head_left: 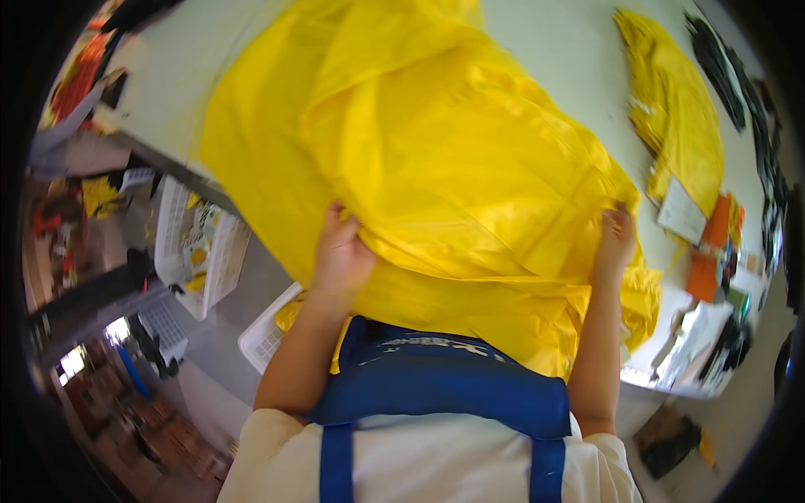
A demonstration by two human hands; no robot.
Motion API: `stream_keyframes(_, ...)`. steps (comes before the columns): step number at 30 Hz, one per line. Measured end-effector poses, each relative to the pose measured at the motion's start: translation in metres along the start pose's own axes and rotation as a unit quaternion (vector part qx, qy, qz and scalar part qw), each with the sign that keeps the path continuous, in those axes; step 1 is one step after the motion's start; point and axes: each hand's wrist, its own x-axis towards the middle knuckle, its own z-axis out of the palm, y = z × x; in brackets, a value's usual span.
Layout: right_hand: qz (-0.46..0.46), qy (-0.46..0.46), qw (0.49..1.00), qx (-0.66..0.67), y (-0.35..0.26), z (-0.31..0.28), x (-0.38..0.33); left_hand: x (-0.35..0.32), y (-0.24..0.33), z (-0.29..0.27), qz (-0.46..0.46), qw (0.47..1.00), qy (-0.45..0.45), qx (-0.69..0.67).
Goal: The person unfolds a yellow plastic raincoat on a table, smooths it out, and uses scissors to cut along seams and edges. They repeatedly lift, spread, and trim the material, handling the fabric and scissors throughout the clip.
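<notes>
A large, shiny yellow garment (419,151), perhaps a raincoat, lies crumpled over the table in front of me. Its near edge hangs down against my blue apron (444,394). My left hand (342,258) pinches a fold of the cloth between thumb and fingers, left of the middle. Over at the right side, my right hand (616,243) grips the garment near its edge with curled fingers. Between the two hands the fabric sags in loose folds, and a seam runs across it. Which part of the garment this is, I cannot tell.
More folded yellow cloth (675,101) lies on the pale table (558,42) at the far right, beside black strips (717,71) and an orange box (713,247). White plastic baskets (172,226) stand on the floor at left. Another person's arm (75,117) shows at upper left.
</notes>
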Motion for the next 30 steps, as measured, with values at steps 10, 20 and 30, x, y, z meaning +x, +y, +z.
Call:
stream_keyframes(10, -0.142, -0.573, 0.806, -0.041, -0.185, 0.104, -0.098, -0.006, -0.003, 0.006, 0.064, 0.997, 0.023, -0.035)
stream_keyframes(20, -0.159, -0.634, 0.757, 0.013, -0.172, 0.113, -0.121, -0.015, 0.0, -0.014, 0.037, 0.995, 0.066, 0.072)
stream_keyframes(30, -0.148, -0.606, 0.781, -0.014, -0.203, 0.123, -0.111, -0.029, 0.034, -0.021, 0.151, 0.939, 0.016, 0.31)
